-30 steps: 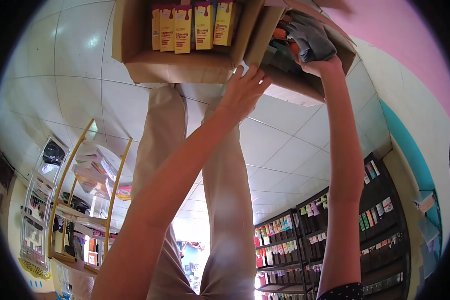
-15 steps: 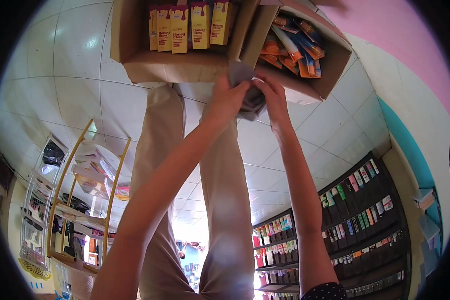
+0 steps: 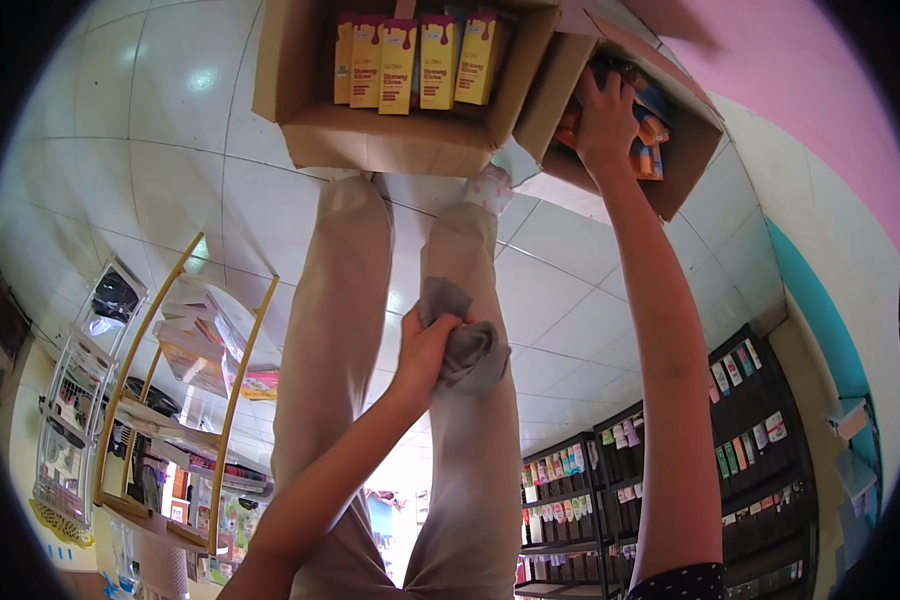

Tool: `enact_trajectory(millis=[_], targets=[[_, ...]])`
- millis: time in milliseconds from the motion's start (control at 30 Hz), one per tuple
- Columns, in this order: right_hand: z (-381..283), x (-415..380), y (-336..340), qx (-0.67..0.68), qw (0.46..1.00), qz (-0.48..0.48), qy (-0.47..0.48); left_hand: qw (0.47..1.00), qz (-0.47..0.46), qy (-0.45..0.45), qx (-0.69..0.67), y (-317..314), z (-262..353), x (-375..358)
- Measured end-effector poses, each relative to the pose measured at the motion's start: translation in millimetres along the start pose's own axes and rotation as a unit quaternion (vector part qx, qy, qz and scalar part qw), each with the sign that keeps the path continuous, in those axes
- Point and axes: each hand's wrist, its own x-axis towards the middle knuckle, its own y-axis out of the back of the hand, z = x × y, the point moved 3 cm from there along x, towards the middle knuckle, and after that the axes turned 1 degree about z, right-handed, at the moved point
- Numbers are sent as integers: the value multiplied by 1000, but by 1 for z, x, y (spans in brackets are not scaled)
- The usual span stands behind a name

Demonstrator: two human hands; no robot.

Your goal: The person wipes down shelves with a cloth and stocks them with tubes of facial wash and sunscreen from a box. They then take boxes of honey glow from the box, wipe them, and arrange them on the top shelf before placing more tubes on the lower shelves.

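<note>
My left hand (image 3: 425, 350) grips a crumpled grey cloth (image 3: 465, 350) against my right trouser leg, well back from the boxes. My right hand (image 3: 605, 115) reaches into the right cardboard box (image 3: 685, 165), fingers down among orange and blue tubes (image 3: 648, 130); whether it grips one is hidden. Beside it the left cardboard box (image 3: 390, 140) holds a row of upright yellow Honey Glow cartons (image 3: 415, 60).
White tiled floor lies under the boxes and my legs. A yellow-framed rack (image 3: 185, 380) with goods stands at left, with a white wire rack beyond it. Dark shelves (image 3: 670, 440) of tubes and bottles line the right side below a pink and teal wall.
Both hands were together on the grey cloth by the boxes. Now the left hand has pulled back to my leg with the cloth, and the right hand has gone into the right box.
</note>
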Motion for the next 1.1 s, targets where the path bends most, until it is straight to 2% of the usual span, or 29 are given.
enact_trajectory(millis=[100,133,233,333,667,833,967,1067,1100], targets=[[-7,3,7,27,1000,-10,6,1000,10,-13,-3,-4,-2,10],[-6,5,6,64,997,-45,-10,999,-22,-25,10,-3,0,11],[5,10,1,123,988,-94,-15,1000,17,-3,-17,-2,-1,13],[15,17,-7,191,975,-71,88,999,-13,-30,-8,-1,4,14],[12,20,-1,163,978,-115,53,999,-6,-26,-40,1,6,20],[11,9,28,244,963,-100,65,998,-17,-28,-62,1,13,20],[14,-2,41,250,961,-102,63,998,-30,-15,-56,3,11,26],[15,-8,43,217,970,-99,46,997,-34,-22,-58,2,9,27],[11,-9,43,166,976,-131,57,997,-36,-23,-58,2,10,26]])
